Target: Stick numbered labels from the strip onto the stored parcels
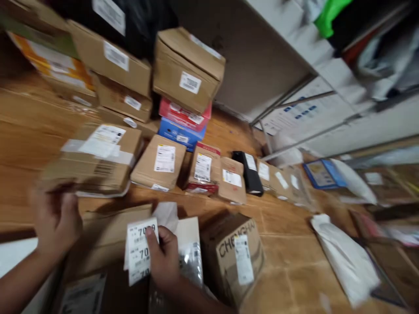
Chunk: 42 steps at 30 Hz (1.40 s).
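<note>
My left hand [56, 220] grips the near edge of a flat cardboard parcel [94, 159] with a white label, held up and blurred by motion. My right hand [163, 257] is closed on a strip of white printed labels [139, 250] with large numbers, thumb pressed on top. Under that hand lie a clear plastic-wrapped packet [190, 255] and a brown flat carton [104, 237]. A brown box marked CHENGHAI [234, 253] stands just right of my right hand.
A row of small labelled parcels [203, 172] lies across the brown floor, with a black packet [250, 172]. Stacked cartons [186, 69] rise behind, over a red box [183, 114] and a blue box [178, 133]. White mailer bags [347, 259] lie right; shelving [294, 93] beyond.
</note>
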{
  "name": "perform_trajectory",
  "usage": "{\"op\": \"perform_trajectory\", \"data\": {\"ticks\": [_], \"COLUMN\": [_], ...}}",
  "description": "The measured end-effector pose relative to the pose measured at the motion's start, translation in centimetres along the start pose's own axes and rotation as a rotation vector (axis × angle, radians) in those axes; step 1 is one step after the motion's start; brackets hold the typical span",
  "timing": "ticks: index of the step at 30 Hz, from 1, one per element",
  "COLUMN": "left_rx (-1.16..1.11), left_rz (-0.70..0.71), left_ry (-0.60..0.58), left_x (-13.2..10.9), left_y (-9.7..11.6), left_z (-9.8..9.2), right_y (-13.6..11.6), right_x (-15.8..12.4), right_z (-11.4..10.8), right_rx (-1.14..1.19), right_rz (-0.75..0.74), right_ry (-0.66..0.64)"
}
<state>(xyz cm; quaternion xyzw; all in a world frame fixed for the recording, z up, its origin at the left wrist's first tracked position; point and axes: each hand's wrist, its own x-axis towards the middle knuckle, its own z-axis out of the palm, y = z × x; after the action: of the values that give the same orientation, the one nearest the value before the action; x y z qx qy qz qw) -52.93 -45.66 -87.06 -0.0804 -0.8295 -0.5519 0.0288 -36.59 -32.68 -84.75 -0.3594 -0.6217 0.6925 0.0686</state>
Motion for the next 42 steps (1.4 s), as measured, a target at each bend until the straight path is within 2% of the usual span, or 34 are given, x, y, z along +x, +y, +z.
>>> {"op": "perform_trajectory", "data": {"ticks": [2, 4, 6, 8, 10, 12, 14, 16, 18, 21, 23, 25, 28, 33, 38, 42], "left_rx": [-0.131, -0.291, -0.396, -0.446, -0.444, -0.373, -0.271, -0.179, -0.098, 0.014, 0.038, -0.01, -0.108, -0.176, -0.171, -0.098], "left_rz": [-0.062, -0.422, -0.716, -0.816, -0.76, -0.611, -0.435, -0.328, -0.256, -0.06, -0.014, -0.116, -0.332, -0.563, -0.61, -0.51], "left_ry": [-0.372, -0.594, -0.626, -0.622, -0.726, -0.893, -1.01, -1.115, -1.219, -1.365, -1.455, -1.46, -1.353, -1.321, -1.246, -1.174], "left_x": [-3.8, -6.9, -9.1, -11.1, -13.2, -15.4, -17.0, -17.6, -17.5, -17.4, -18.0, -19.1, -21.0, -22.9, -23.3, -23.4], "left_y": [4.0, 7.2, 8.7, 8.8, 8.2, 8.0, 9.0, 11.4, 14.6, 18.8, 20.1, 20.2, 19.1, 17.4, 16.9, 17.2], "left_z": [1.7, 3.0, 4.0, 4.8, 5.7, 6.9, 8.3, 9.8, 11.2, 13.3, 14.8, 16.2, 18.1, 20.1, 20.9, 21.2], "right_y": [-0.9, -1.7, -2.7, -4.1, -5.2, -5.7, -5.4, -4.5, -3.5, -2.1, -1.3, -0.4, 0.6, 1.3, 1.2, 1.8], "right_x": [0.2, 0.1, -0.4, -1.4, -2.6, -4.1, -5.7, -7.1, -8.3, -9.4, -9.7, -9.7, -9.1, -8.2, -7.7, -7.1], "right_z": [-0.9, -2.4, -4.8, -7.8, -11.2, -14.6, -17.5, -19.9, -21.8, -24.4, -25.9, -27.2, -28.7, -30.1, -30.3, -29.7], "right_rx": [0.001, -0.061, -0.137, -0.221, -0.244, -0.176, -0.086, 0.005, 0.08, -0.014, -0.044, 0.081, 0.246, 0.263, 0.246, 0.161], "right_rz": [-0.079, -0.117, -0.065, -0.001, 0.002, -0.017, 0.006, 0.048, -0.005, -0.156, -0.121, -0.015, 0.088, 0.089, 0.063, -0.031], "right_ry": [-0.011, -0.094, -0.198, -0.234, -0.204, -0.19, -0.217, -0.239, -0.173, -0.058, -0.051, -0.028, 0.088, 0.167, 0.197, 0.21]}}
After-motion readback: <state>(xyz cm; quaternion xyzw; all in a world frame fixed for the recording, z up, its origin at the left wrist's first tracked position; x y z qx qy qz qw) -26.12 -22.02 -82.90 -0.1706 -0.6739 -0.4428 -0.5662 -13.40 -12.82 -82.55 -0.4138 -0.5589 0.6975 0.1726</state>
